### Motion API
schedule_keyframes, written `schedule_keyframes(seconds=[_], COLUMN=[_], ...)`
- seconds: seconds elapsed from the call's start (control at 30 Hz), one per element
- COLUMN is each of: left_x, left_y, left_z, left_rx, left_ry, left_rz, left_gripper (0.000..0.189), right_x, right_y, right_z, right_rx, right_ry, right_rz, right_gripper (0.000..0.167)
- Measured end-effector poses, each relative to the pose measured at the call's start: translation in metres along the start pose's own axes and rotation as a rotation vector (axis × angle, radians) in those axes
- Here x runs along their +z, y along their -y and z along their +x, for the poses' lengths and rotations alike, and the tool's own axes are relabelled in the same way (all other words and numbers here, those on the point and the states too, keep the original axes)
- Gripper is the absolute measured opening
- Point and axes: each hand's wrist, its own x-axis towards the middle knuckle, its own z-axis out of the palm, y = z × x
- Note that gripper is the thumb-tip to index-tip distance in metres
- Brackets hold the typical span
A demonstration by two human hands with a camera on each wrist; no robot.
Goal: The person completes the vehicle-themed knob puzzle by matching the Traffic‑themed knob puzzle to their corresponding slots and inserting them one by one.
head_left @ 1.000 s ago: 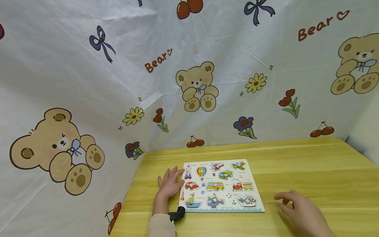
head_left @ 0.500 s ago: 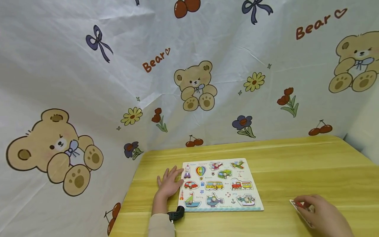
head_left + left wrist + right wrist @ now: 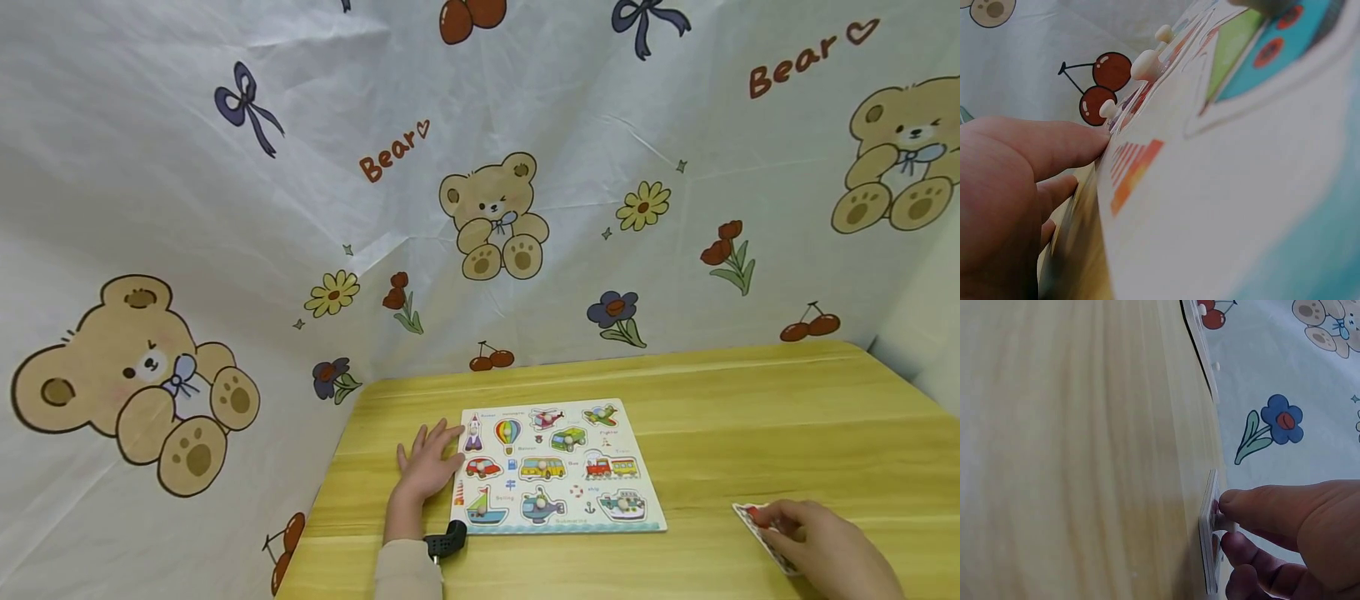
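Note:
A white knobbed puzzle board (image 3: 555,467), printed with vehicles, lies on the table. My left hand (image 3: 429,468) rests beside its left edge with fingers extended; in the left wrist view, a fingertip (image 3: 1094,142) touches the board's side. Round pale knobs (image 3: 1145,65) stand up from the puzzle pieces. Off to the board's right, my right hand (image 3: 828,542) pinches a small flat white piece (image 3: 767,537) with red on its face. Seen from the right wrist, this piece (image 3: 1209,540) has a layered edge, and a pale knob-like part shows between thumb and finger. Whether it touches the table is unclear.
The wood-grain table (image 3: 750,417) extends right and behind the board. A white cloth (image 3: 300,208) with bears and flowers hangs behind and at the left. A black device (image 3: 446,540) sits at the left wrist, close to the board's near-left corner.
One second ago my right hand hovered without anything visible in it, nearer the board. It has shifted right and now holds the white piece. My left hand has stayed put.

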Motion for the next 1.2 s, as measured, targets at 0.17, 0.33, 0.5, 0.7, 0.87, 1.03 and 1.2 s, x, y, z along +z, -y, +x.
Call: schedule_keyframes(seconds=[0.17,0.33,0.5,0.7,0.87,1.03,1.2], left_x=[0.0,0.0,0.001,0.001,0.001,0.0,0.0], left_y=[0.0,0.001,0.001,0.0,0.0,-0.002,-0.001], left_z=[0.001,0.001,0.001,0.001,0.0,0.001,0.002], left_rx=[-0.008,-0.014,-0.021,-0.015,-0.02,-0.019,-0.015], left_ry=[-0.001,0.003,0.003,-0.001,-0.001,-0.002,-0.004], left_rz=[0.004,0.001,0.009,0.01,0.011,0.017,0.023], left_gripper=[0.048,0.048,0.048,0.047,0.047,0.047,0.047], right_x=[0.0,0.001,0.0,-0.003,-0.006,-0.011,-0.012], right_y=[0.001,0.002,0.004,0.013,0.023,0.031,0.037], right_z=[-0.001,-0.001,-0.001,-0.001,0.002,0.007,0.012], right_rx=[0.026,0.031,0.036,-0.002,-0.05,-0.096,-0.149], right_ry=[0.009,0.005,0.015,-0.037,-0.1,-0.138,-0.184], right_rz=[0.019,0.016,0.012,-0.011,-0.035,-0.043,-0.058], right_gripper=[0.02,0.018,0.022,0.019,0.014,0.011,0.007])
